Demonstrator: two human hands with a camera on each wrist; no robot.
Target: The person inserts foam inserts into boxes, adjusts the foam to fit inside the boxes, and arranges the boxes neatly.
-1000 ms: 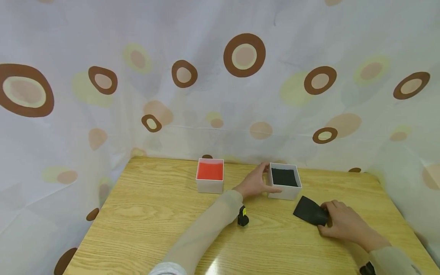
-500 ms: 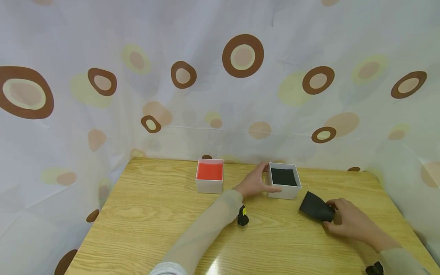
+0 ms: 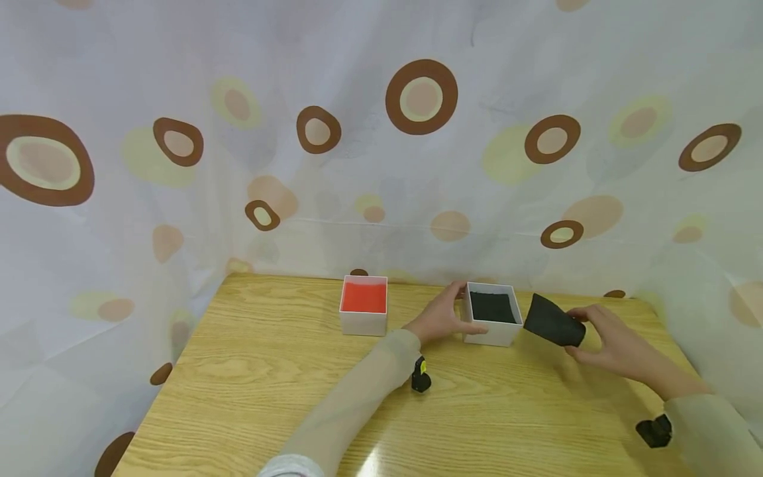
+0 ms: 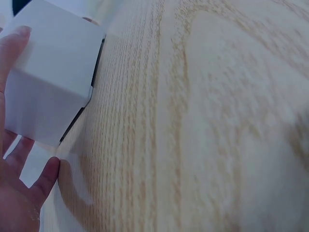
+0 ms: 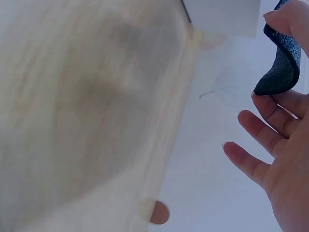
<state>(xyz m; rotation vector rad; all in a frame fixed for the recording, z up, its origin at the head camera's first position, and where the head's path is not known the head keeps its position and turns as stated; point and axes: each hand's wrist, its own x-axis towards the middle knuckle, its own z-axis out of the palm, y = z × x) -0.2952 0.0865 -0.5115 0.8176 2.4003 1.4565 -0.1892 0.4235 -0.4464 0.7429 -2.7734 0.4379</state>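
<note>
My left hand (image 3: 440, 320) grips a small white box (image 3: 492, 336) from its left, thumb along the front wall and fingers at the back. Black sheets (image 3: 492, 307) lie inside this box. In the left wrist view the thumb presses one face of the box (image 4: 55, 53). My right hand (image 3: 622, 344) pinches a bendy black felt-like sheet (image 3: 554, 322) by its right end, raised above the table just right of the box. The right wrist view shows the sheet (image 5: 288, 67) curving between thumb and fingertips, with the other fingers spread.
Left of my left hand stands another white box (image 3: 363, 324) with red sheets (image 3: 364, 297) inside. Both boxes are near the back edge of the wooden table (image 3: 250, 371). A patterned curtain (image 3: 357, 185) hangs behind and at both sides.
My right hand has lifted the black sheet from the table, first shifting right and then rising toward the box. The left hand and both boxes stay where they were.
</note>
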